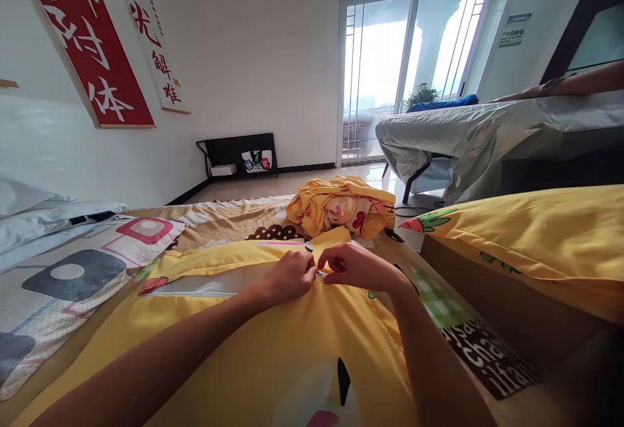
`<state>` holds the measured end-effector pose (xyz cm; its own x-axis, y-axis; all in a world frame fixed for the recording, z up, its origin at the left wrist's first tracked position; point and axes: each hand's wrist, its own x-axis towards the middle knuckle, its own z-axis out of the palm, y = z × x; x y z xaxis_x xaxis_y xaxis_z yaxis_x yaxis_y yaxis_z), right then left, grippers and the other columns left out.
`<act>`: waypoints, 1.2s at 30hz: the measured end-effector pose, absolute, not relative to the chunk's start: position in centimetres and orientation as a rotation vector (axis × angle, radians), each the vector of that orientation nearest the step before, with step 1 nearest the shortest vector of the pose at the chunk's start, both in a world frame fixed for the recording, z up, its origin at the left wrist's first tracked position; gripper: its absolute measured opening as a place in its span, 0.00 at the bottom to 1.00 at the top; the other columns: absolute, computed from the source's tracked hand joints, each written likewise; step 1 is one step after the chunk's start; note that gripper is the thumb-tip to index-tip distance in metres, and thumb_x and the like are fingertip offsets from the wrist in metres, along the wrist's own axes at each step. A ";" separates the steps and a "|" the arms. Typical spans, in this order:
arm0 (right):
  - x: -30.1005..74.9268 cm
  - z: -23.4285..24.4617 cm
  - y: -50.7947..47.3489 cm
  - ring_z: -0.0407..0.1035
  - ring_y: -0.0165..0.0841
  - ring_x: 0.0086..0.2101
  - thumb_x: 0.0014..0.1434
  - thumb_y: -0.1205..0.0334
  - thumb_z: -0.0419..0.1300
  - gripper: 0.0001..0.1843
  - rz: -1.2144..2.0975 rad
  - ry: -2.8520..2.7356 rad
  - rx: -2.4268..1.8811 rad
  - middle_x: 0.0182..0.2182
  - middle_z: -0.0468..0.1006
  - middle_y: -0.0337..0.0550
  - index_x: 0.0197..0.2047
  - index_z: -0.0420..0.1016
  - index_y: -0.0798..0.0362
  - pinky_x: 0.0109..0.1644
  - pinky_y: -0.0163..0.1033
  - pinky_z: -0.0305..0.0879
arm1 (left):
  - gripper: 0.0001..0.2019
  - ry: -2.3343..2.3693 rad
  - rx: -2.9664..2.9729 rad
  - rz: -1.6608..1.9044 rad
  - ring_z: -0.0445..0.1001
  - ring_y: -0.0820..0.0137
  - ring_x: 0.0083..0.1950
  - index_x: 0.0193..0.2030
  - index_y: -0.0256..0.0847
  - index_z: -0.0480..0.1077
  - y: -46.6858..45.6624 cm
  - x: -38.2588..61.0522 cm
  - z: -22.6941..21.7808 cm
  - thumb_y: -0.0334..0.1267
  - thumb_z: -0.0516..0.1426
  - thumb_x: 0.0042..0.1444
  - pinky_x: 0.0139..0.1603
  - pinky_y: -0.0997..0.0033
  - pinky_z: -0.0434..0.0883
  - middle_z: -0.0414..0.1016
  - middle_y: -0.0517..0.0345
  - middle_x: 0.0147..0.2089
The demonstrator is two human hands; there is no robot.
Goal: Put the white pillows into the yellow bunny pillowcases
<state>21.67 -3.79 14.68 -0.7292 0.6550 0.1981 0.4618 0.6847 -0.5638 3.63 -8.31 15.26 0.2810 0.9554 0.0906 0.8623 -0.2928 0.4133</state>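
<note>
On the near side of the crumpled yellow printed fabric [341, 203] lies the yellow cartoon-print cover [277, 349], its opening's edge [320, 275] pinched by the left hand [293, 272], fingers curled, and the right hand [351, 263], wrist bent inward.

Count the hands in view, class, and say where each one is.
3: the left hand and right hand, close together on the yellow fabric, and another person's hand at the silver cover, right. More may be hidden.

Wearer's two hands [292, 272] [351, 263], two scrolls [92, 43] [155, 37]
</note>
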 end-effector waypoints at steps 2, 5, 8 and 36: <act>21.0 14.6 -4.4 0.56 0.23 0.24 0.50 0.64 0.63 0.04 0.548 -2.543 -0.940 0.21 0.66 0.33 0.32 0.76 0.54 0.29 0.31 0.49 | 0.08 1.645 2.273 0.484 0.65 0.71 0.31 0.28 0.37 0.69 -8.2 3.6 15.3 0.31 0.51 0.56 0.31 0.72 0.56 0.70 0.58 0.28; 20.7 14.3 -4.5 0.59 0.24 0.26 0.49 0.65 0.63 0.06 0.425 -2.540 -1.029 0.24 0.71 0.34 0.34 0.76 0.53 0.30 0.31 0.48 | 0.08 1.624 2.269 0.489 0.65 0.72 0.31 0.29 0.37 0.69 -8.0 3.6 15.3 0.30 0.51 0.55 0.30 0.73 0.56 0.71 0.58 0.28; 20.7 14.0 -4.2 0.59 0.25 0.27 0.50 0.62 0.64 0.07 0.417 -2.559 -1.080 0.26 0.72 0.34 0.35 0.76 0.52 0.30 0.31 0.47 | 0.08 1.635 2.267 0.490 0.64 0.72 0.31 0.29 0.37 0.69 -8.1 3.6 15.2 0.30 0.51 0.55 0.31 0.72 0.56 0.70 0.58 0.28; 21.4 13.8 -3.3 0.54 0.23 0.24 0.49 0.70 0.59 0.03 0.527 -2.697 -0.987 0.22 0.66 0.32 0.27 0.67 0.54 0.29 0.32 0.45 | 0.10 1.707 2.220 0.373 0.59 0.73 0.28 0.26 0.39 0.61 -9.0 -0.8 15.5 0.36 0.51 0.57 0.30 0.72 0.54 0.64 0.61 0.25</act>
<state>21.38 -3.32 13.78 -0.7500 0.6563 0.0823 0.5770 0.7100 -0.4037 -0.75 -8.97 15.55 0.2538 0.9672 0.0140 0.8849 -0.2380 0.4003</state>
